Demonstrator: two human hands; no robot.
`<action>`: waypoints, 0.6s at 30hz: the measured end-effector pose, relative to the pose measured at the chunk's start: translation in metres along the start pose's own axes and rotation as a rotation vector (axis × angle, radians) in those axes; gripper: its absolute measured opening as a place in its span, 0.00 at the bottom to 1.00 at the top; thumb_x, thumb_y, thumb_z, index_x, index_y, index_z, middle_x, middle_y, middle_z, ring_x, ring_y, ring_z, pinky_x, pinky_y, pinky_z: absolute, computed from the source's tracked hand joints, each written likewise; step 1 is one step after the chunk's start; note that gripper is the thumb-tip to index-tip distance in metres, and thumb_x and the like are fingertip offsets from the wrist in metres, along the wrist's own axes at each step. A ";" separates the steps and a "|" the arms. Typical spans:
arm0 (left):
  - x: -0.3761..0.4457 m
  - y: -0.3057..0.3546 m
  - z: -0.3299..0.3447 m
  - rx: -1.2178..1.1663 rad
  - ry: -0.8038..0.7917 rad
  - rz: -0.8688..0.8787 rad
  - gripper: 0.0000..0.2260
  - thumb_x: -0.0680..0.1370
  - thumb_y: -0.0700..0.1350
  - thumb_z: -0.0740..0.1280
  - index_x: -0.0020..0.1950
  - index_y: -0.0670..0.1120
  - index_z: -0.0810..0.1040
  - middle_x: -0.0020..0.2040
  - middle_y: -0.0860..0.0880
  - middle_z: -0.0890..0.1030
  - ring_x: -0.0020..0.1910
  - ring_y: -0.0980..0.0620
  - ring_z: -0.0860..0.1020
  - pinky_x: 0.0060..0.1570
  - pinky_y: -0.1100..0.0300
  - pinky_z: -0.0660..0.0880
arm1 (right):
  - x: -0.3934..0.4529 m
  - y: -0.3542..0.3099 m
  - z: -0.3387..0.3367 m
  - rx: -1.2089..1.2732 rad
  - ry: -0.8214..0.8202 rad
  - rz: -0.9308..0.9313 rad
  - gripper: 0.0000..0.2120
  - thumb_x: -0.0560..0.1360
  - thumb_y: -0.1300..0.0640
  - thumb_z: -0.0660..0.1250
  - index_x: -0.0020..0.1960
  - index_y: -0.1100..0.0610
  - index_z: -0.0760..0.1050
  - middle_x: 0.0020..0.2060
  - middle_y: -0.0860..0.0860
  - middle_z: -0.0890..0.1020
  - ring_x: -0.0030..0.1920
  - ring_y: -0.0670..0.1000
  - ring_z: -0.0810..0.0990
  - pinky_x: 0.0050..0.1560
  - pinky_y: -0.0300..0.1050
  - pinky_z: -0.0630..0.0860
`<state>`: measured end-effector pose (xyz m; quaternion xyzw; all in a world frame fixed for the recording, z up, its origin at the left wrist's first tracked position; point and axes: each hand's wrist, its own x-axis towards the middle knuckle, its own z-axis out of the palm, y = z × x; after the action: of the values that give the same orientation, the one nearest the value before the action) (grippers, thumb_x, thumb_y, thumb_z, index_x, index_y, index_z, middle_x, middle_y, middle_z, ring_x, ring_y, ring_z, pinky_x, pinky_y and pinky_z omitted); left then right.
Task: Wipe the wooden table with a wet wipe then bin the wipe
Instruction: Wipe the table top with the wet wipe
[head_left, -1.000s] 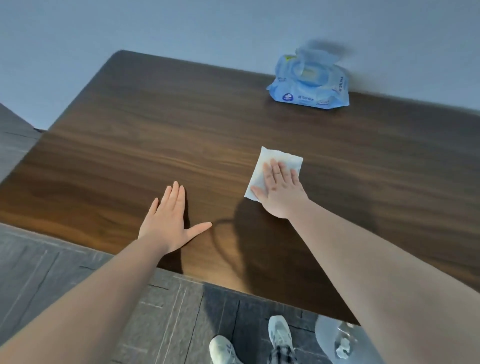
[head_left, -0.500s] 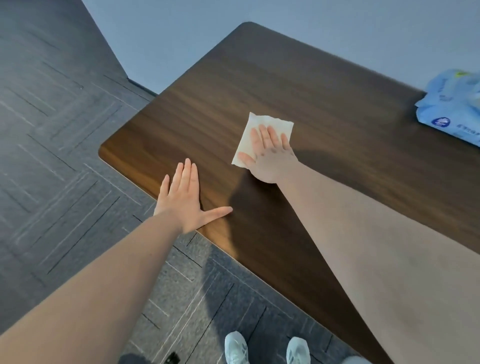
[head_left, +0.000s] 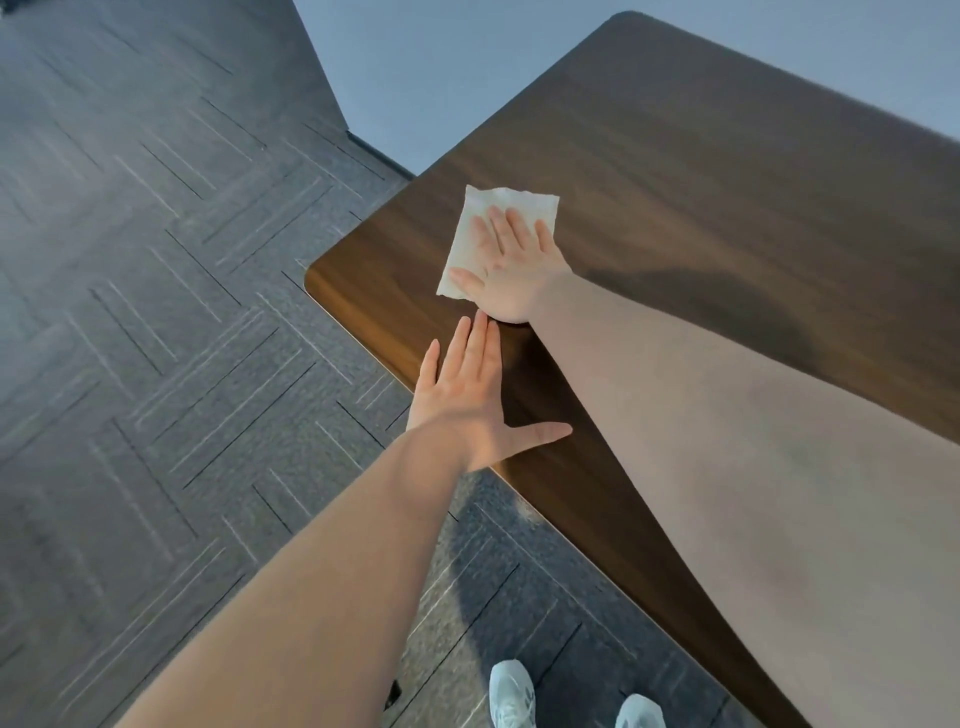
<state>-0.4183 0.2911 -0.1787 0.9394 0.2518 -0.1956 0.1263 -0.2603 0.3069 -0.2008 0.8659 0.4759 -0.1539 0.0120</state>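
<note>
A white wet wipe (head_left: 475, 228) lies flat on the dark wooden table (head_left: 727, 182), close to its near-left rounded corner. My right hand (head_left: 511, 270) presses down on the wipe with fingers spread flat, covering its lower right part. My left hand (head_left: 467, 400) rests palm-down on the table's front edge just below the right hand, fingers together, thumb out, holding nothing. No bin is in view.
Grey patterned carpet floor (head_left: 156, 312) fills the left side and the space below the table's front edge. A pale blue-grey wall (head_left: 441, 78) runs behind the table. My two light shoes (head_left: 511, 696) stand near the table's edge at the bottom.
My right hand has slid the wipe leftward across the table toward its left corner. The view has swung left, so the blue wipe pack has left the frame. My left hand stays on the edge.
</note>
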 end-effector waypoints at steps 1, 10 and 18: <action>-0.001 0.000 0.000 0.003 0.005 0.001 0.55 0.60 0.79 0.47 0.76 0.47 0.33 0.78 0.50 0.35 0.76 0.49 0.35 0.74 0.47 0.37 | 0.000 0.000 0.001 0.000 0.000 -0.003 0.34 0.79 0.36 0.41 0.77 0.53 0.36 0.78 0.53 0.40 0.77 0.56 0.38 0.75 0.57 0.38; 0.001 -0.006 0.005 -0.007 0.048 0.035 0.58 0.58 0.81 0.46 0.75 0.45 0.32 0.78 0.49 0.35 0.76 0.50 0.36 0.72 0.48 0.36 | -0.032 0.010 0.005 0.065 -0.023 0.021 0.33 0.79 0.37 0.40 0.77 0.53 0.37 0.78 0.51 0.40 0.77 0.53 0.38 0.76 0.55 0.38; -0.004 0.001 0.003 0.151 0.022 0.030 0.56 0.62 0.80 0.44 0.77 0.42 0.38 0.78 0.45 0.39 0.77 0.48 0.40 0.75 0.48 0.44 | -0.133 0.074 0.023 0.147 -0.018 0.244 0.33 0.79 0.37 0.41 0.77 0.53 0.37 0.78 0.49 0.40 0.77 0.51 0.38 0.76 0.53 0.38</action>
<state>-0.4216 0.2879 -0.1798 0.9519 0.2238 -0.2020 0.0551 -0.2715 0.1537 -0.1953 0.9143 0.3545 -0.1937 -0.0285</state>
